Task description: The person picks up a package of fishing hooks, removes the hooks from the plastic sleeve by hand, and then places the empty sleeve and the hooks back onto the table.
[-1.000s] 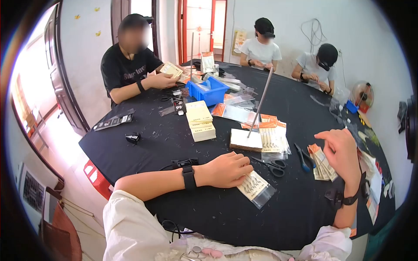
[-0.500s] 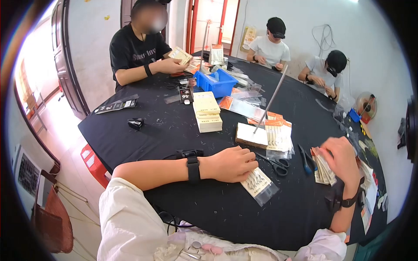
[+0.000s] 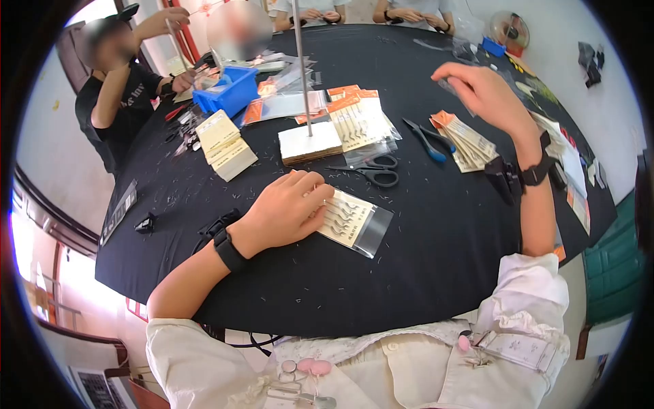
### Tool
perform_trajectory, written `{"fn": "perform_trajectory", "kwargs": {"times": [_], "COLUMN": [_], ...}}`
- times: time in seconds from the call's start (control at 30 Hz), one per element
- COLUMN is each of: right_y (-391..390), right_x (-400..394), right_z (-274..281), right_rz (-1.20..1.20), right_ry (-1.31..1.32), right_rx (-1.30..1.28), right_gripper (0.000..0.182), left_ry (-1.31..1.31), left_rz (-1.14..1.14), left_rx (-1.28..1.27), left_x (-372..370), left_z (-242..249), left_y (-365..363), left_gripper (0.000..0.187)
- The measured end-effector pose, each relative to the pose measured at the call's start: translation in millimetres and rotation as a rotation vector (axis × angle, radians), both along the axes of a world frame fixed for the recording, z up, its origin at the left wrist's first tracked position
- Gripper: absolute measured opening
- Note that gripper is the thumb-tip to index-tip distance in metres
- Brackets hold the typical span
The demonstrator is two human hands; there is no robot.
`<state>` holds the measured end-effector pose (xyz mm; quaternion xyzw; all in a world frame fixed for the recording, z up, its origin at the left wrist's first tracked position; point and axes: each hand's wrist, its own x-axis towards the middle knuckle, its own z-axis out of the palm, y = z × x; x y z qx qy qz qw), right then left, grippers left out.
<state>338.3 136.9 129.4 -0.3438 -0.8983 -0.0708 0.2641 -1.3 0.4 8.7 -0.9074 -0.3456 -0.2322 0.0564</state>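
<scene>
My left hand (image 3: 289, 210) lies on the black tablecloth with its fingers curled over one end of a clear packet of fishing hooks (image 3: 351, 221). The hooks sit in a row on a cream card, and the packet's see-through end points away from the hand. Raised above the table on the right, my right hand (image 3: 485, 101) has its thumb and forefinger apart. Below it rests a fanned pile of hook packets (image 3: 466, 143). Blue-handled pliers (image 3: 430, 142) lie just left of that pile. Black scissors (image 3: 377, 170) are beyond my left hand.
A metal rod (image 3: 303, 75) stands in a white-topped cardboard block (image 3: 310, 146), beside more hook packets (image 3: 357, 119). Cream cards (image 3: 228, 146) are stacked left of it, near a blue bin (image 3: 228, 92). Other people sit around the far side.
My right hand has lifted off the fanned packets and moved toward the table's far side. My left hand stays on its packet. The view has shifted, and the person at left has raised an arm.
</scene>
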Motion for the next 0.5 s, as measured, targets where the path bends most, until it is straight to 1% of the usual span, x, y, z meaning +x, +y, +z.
{"fn": "perform_trajectory", "kwargs": {"times": [0.1, 0.17, 0.2, 0.27, 0.3, 0.43, 0.5], "right_y": [11, 17, 18, 17, 18, 26, 38], "right_x": [4, 5, 6, 6, 6, 9, 16], "right_z": [-6, -14, -12, -1, 2, -5, -21], "right_rz": [-0.017, 0.063, 0.057, -0.092, -0.166, -0.149, -0.02], "right_ry": [-0.029, 0.032, 0.035, -0.117, -0.193, -0.218, 0.032], "right_rx": [-0.064, -0.027, -0.03, -0.168, -0.238, -0.172, -0.116], "right_gripper": [0.02, 0.023, 0.023, 0.013, 0.008, 0.014, 0.02], "left_ry": [0.0, 0.014, 0.006, 0.0, 0.009, 0.014, 0.012], "left_rz": [0.001, 0.002, -0.001, -0.006, 0.003, 0.009, 0.006], "left_rx": [-0.011, -0.028, -0.009, 0.007, -0.01, -0.014, -0.011], "left_x": [1, 1, 2, 2, 2, 2, 2], "left_z": [3, 3, 3, 3, 4, 4, 4], "left_y": [1, 0, 1, 1, 1, 0, 0], "left_gripper": [0.024, 0.024, 0.022, 0.02, 0.022, 0.024, 0.024]}}
